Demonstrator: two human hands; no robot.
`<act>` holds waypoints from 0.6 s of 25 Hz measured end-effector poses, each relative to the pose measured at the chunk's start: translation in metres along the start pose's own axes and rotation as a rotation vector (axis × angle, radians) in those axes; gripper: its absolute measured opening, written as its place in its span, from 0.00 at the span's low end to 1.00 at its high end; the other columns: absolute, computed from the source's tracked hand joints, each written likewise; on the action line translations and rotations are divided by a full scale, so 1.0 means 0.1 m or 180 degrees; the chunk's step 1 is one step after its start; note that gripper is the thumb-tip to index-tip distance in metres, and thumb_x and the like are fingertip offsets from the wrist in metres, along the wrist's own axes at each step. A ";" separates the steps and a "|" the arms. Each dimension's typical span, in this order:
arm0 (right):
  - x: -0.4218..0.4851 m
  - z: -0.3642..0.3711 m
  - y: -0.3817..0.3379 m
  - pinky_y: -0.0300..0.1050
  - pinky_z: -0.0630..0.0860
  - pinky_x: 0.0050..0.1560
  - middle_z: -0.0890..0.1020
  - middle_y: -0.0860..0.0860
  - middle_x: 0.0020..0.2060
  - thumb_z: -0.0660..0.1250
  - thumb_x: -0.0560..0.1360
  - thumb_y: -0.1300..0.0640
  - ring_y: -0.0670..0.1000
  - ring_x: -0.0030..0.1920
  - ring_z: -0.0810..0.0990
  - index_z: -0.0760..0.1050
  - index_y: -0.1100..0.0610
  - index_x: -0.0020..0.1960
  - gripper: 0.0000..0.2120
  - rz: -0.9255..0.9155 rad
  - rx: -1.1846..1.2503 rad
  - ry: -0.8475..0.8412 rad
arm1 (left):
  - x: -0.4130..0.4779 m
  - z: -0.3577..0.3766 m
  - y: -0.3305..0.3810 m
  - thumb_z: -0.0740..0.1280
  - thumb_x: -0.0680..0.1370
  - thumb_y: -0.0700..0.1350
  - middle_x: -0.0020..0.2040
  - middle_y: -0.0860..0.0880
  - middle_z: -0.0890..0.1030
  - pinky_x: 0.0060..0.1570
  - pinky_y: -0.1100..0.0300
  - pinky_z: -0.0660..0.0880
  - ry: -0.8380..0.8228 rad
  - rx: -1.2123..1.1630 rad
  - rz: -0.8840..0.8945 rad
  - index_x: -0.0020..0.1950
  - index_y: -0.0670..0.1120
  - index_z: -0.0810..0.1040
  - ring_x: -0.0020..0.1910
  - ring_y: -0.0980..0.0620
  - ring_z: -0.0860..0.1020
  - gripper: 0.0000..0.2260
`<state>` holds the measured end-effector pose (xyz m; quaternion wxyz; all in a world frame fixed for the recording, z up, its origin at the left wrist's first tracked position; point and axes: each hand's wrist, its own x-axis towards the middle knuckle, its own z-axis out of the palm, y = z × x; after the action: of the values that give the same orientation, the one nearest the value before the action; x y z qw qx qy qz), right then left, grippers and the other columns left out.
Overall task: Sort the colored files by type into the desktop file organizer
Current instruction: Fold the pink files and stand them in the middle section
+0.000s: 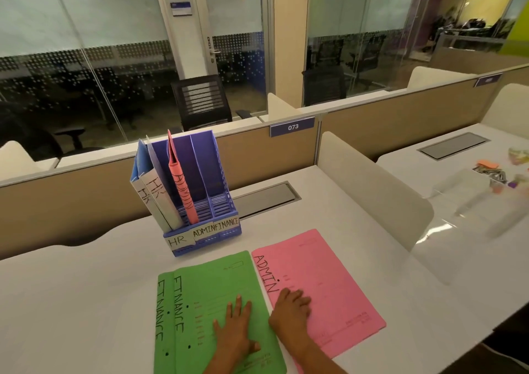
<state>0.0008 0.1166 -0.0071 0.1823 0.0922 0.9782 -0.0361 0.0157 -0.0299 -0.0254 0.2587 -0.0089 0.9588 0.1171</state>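
Observation:
A blue desktop file organizer point(220, 230) stands on the white desk, its slots labelled HR, ADMIN and FINANCE. Two blue-white HR files point(156, 196) stand in the left slot and a pink ADMIN file point(183, 190) in the middle slot; the right slot holds nothing. Two green FINANCE files point(206, 287) lie stacked flat near the front edge, and my left hand point(236, 332) rests flat on the top one. Beside them lies a pink ADMIN file point(329, 282). My right hand point(290, 309) lies on its left part with fingers bent.
A white divider panel point(372, 196) bounds the desk on the right, a tan partition point(257, 150) at the back. A grey cable hatch point(266, 199) sits behind the organizer. The neighbouring desk carries small stationery items point(498, 173).

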 end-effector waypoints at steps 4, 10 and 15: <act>-0.03 0.03 -0.07 0.67 0.76 0.56 0.56 0.83 0.64 0.50 0.82 0.60 0.81 0.59 0.68 0.43 0.66 0.75 0.26 -0.0427 -0.0387 0.0082 | -0.02 0.01 -0.01 0.75 0.69 0.58 0.80 0.53 0.36 0.73 0.31 0.46 0.0047 -0.0041 0.0000 0.80 0.55 0.43 0.80 0.46 0.41 0.51; -0.14 -0.06 -0.10 0.68 0.79 0.48 0.57 0.84 0.62 0.50 0.81 0.67 0.83 0.53 0.71 0.57 0.63 0.63 0.11 -0.0822 -0.0306 0.0007 | -0.01 -0.16 0.10 0.73 0.72 0.48 0.81 0.50 0.53 0.75 0.38 0.55 0.0204 -0.0142 -0.0068 0.77 0.51 0.58 0.79 0.47 0.56 0.38; -0.20 -0.03 -0.04 0.67 0.80 0.47 0.58 0.82 0.65 0.51 0.77 0.77 0.82 0.53 0.72 0.56 0.78 0.67 0.19 -0.1027 -0.0508 0.0005 | 0.12 -0.37 0.36 0.66 0.79 0.39 0.64 0.44 0.79 0.66 0.57 0.72 0.0781 -0.1961 -0.0283 0.65 0.41 0.76 0.63 0.47 0.77 0.14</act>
<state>0.0175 0.1098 0.0036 0.1801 -0.0807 0.9803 0.0130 -0.0158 -0.0028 0.0071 0.1313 -0.1425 0.9010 0.3881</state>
